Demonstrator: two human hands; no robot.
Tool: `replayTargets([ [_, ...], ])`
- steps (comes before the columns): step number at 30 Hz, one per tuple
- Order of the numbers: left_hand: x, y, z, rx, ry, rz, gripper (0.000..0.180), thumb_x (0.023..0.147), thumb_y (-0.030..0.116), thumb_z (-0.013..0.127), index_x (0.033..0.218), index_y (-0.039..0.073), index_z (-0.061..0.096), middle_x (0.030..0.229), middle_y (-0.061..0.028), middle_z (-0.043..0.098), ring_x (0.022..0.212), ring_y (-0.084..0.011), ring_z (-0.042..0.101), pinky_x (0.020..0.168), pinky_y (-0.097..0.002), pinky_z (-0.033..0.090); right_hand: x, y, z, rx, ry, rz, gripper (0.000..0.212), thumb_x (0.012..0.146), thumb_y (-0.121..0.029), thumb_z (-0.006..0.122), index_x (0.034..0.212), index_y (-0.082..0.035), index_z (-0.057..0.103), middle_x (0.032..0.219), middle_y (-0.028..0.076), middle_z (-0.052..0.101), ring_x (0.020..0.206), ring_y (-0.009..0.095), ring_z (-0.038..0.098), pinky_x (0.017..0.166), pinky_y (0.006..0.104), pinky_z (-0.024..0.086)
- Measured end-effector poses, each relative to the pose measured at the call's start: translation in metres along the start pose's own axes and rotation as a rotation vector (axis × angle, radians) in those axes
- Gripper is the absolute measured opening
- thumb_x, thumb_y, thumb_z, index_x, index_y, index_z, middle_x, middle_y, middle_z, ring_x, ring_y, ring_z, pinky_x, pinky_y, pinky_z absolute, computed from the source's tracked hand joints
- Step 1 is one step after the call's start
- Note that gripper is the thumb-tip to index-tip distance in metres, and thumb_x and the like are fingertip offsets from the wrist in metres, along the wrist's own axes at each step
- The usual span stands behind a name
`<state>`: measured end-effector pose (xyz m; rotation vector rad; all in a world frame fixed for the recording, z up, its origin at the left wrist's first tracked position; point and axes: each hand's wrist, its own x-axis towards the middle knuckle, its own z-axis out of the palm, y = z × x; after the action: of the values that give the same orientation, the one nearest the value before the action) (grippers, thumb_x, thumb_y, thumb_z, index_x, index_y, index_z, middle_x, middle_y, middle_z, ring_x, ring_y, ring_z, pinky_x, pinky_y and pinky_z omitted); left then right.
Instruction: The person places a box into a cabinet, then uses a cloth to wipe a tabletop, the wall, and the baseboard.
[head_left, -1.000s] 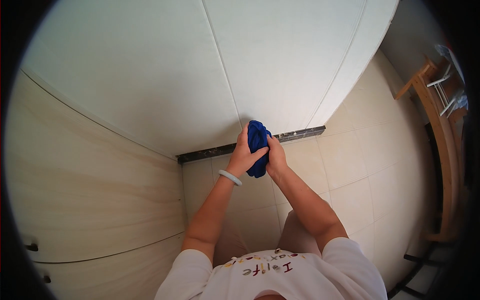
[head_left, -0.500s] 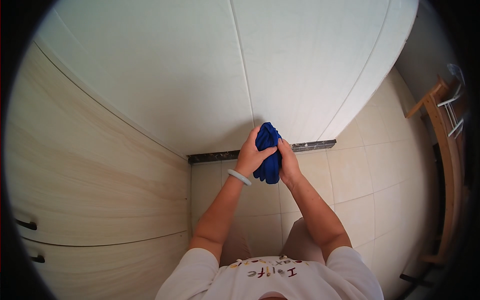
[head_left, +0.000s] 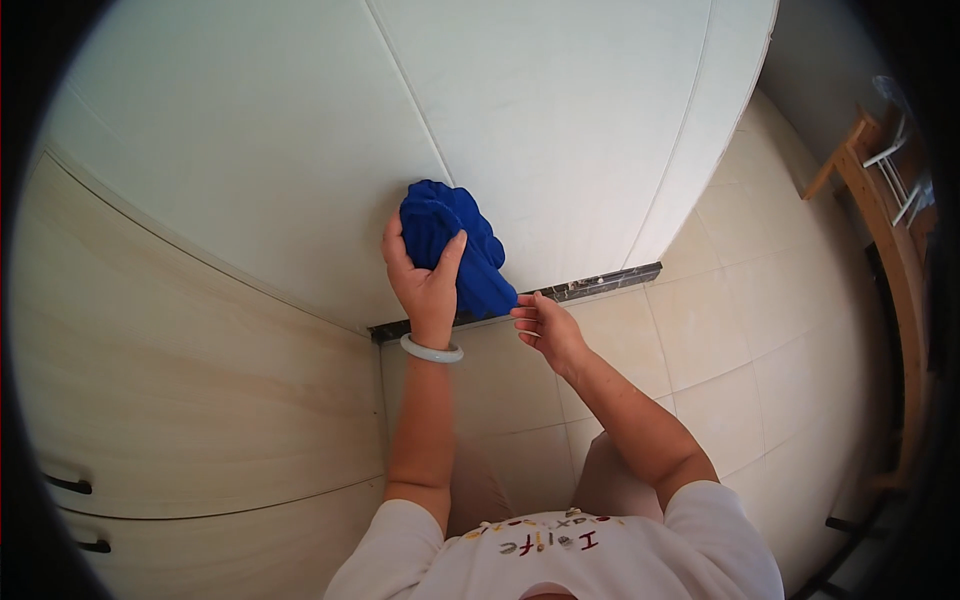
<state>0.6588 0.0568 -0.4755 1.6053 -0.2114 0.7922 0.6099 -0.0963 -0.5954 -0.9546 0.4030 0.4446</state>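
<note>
A blue cloth (head_left: 475,225) is bunched up in front of the pale panel. My left hand (head_left: 425,290) is closed around its left side, with the thumb across the front and the fingers mostly hidden behind the folds. At the cloth's lower right corner, my right hand (head_left: 552,330) pinches the edge between thumb and forefinger, while its other fingers are loosely curled. A pale bangle (head_left: 432,350) circles my left wrist.
Tall pale panels (head_left: 560,120) stand ahead, above a dark skirting strip (head_left: 610,284). Wood-grain cabinet fronts (head_left: 200,360) with black handles (head_left: 70,484) line the left. Beige floor tiles (head_left: 710,330) run to the right, where a wooden frame (head_left: 885,240) stands.
Both hands were close together around the compact cloth. Now the left has moved up and left with it, the right has slid down to its corner, and the cloth is more spread out.
</note>
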Motion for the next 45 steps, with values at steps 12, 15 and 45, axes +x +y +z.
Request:
replayTargets([
  [12,0.004,-0.030,0.049,0.851,-0.121,0.578,0.052,0.070,0.006,0.072,0.118,0.025,0.065,0.113,-0.0091,0.050,0.106,-0.0327,0.047,0.090,-0.0425,0.045,-0.002,0.015,0.005,-0.087,0.013,0.030,0.024,0.099,-0.030,0.045,0.105,-0.013,0.061,0.088,-0.002,0.063,0.075,0.008,0.054,0.071,0.0257,0.046],
  [15,-0.022,-0.061,0.043,0.946,-0.298,0.601,0.045,0.070,0.003,0.066,0.108,0.028,0.070,0.107,-0.0053,0.056,0.097,-0.0312,0.052,0.083,-0.0394,0.050,0.001,0.021,0.003,-0.072,0.023,0.061,0.023,0.099,-0.029,0.046,0.104,-0.013,0.062,0.087,-0.002,0.062,0.075,0.008,0.054,0.070,0.0266,0.046],
  [45,0.003,-0.022,0.030,1.101,-0.248,0.490,0.056,0.072,0.013,0.072,0.125,0.029,0.062,0.105,-0.0111,0.052,0.098,-0.0312,0.052,0.075,-0.0398,0.051,-0.008,0.010,0.005,-0.006,-0.028,0.098,0.017,0.095,-0.024,0.052,0.102,-0.013,0.062,0.087,-0.002,0.062,0.074,0.008,0.055,0.067,0.0247,0.046],
])
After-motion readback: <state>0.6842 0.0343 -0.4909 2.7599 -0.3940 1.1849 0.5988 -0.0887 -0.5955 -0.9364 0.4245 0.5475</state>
